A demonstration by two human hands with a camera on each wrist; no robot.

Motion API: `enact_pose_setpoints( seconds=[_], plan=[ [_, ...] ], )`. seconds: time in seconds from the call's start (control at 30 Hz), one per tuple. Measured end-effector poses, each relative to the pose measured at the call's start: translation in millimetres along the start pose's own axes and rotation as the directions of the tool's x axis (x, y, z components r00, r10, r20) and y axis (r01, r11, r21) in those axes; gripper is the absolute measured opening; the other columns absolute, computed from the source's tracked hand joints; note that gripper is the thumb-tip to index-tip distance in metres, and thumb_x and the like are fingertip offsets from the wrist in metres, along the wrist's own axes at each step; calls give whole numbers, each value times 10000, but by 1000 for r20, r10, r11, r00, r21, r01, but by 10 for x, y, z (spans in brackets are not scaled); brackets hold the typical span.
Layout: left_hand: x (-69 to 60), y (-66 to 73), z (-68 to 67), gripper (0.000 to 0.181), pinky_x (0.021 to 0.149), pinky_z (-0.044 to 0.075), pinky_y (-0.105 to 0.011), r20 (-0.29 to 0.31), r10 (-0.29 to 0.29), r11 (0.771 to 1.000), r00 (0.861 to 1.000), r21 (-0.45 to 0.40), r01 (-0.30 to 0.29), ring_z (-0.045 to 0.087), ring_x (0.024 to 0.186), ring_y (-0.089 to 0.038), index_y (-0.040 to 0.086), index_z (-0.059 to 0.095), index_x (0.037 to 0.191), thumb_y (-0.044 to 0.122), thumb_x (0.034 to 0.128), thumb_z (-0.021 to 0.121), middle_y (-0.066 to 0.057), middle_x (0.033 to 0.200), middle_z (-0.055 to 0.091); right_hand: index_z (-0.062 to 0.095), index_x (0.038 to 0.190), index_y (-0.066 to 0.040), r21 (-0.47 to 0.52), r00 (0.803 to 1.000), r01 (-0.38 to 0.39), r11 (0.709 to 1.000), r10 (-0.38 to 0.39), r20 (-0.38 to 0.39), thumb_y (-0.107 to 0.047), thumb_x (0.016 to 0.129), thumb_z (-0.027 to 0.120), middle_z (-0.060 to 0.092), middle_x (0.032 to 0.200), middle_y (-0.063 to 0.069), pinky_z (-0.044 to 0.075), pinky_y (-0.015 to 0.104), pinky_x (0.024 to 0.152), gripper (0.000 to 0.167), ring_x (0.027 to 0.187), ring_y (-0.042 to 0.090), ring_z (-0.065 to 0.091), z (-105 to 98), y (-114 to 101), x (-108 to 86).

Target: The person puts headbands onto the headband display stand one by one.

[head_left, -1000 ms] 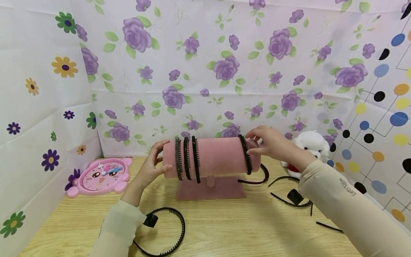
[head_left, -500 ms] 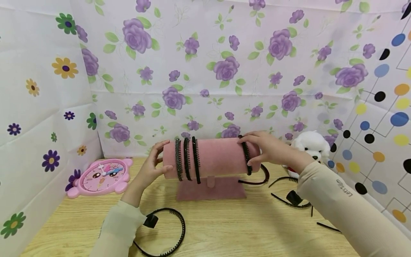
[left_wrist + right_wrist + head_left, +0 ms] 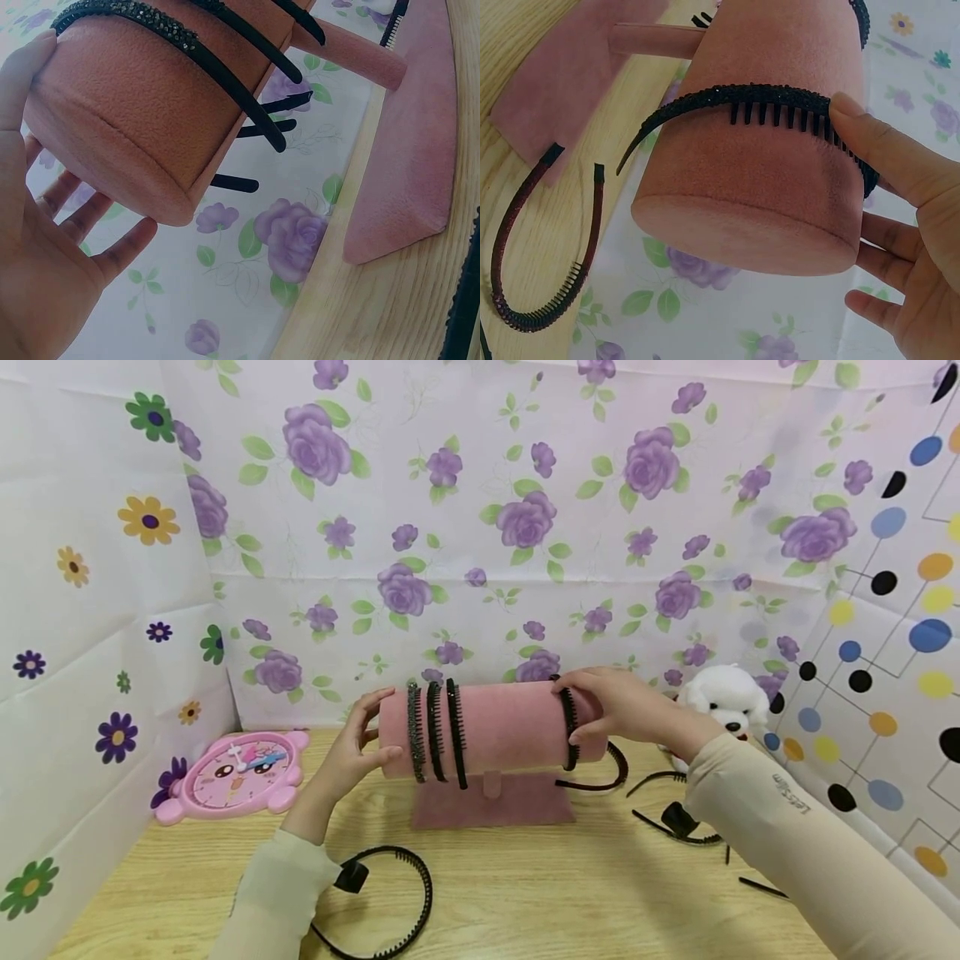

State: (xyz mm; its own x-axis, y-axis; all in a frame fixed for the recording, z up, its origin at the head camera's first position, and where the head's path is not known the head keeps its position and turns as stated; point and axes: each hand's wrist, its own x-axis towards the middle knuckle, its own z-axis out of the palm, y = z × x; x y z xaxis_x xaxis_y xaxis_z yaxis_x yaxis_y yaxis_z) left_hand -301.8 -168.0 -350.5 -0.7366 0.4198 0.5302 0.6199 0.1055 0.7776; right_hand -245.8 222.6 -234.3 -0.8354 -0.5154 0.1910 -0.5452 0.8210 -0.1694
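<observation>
A pink padded roll (image 3: 510, 725) lies level on its pink stand (image 3: 492, 800). Three dark headbands (image 3: 457, 733) sit side by side near its left end; the outermost (image 3: 161, 26) is crusted with grey glitter. My left hand (image 3: 345, 758) grips the roll's left end, thumb in front and fingers behind. Toward the right end is another black toothed headband (image 3: 571, 727). My right hand (image 3: 622, 706) holds it, and in the right wrist view the thumb (image 3: 847, 109) presses on its beaded band (image 3: 742, 94) while the other fingers reach behind the roll.
A dark red headband (image 3: 619, 768) lies right of the stand, with more black headbands (image 3: 675, 837) beyond. Another black headband (image 3: 429, 893) is at the front left. A pink clock (image 3: 238, 774) stands left, a white plush dog (image 3: 726, 697) at the right rear.
My right hand has closed around the headband at the right end and shifted slightly left; the headband has moved a little left along the roll. The left hand has stayed in place.
</observation>
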Motion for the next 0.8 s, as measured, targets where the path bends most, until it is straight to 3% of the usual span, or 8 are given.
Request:
enact_pose_setpoints(
  seconds=[0.23,0.8],
  plan=[
    [0,0,0,758,1011,377,-326,1,-1,1000,1000,0,1,320,1334,6,172,282,1495,66,846,659,-89,1550,255,545,1328,-205,-3,1000,0,1000,0,3,-357,740,819,557,1373,96,346,548,1082,666,1284,331,497,0,-44,61],
    [-10,7,-3,753,1019,356,-321,4,-13,1000,1000,3,13,287,1350,3,169,269,1497,52,855,646,-94,1570,217,551,1314,-248,-26,999,-12,1000,13,38,-437,746,797,599,1326,57,423,477,1033,648,1226,283,558,-8,-140,209]
  ],
)
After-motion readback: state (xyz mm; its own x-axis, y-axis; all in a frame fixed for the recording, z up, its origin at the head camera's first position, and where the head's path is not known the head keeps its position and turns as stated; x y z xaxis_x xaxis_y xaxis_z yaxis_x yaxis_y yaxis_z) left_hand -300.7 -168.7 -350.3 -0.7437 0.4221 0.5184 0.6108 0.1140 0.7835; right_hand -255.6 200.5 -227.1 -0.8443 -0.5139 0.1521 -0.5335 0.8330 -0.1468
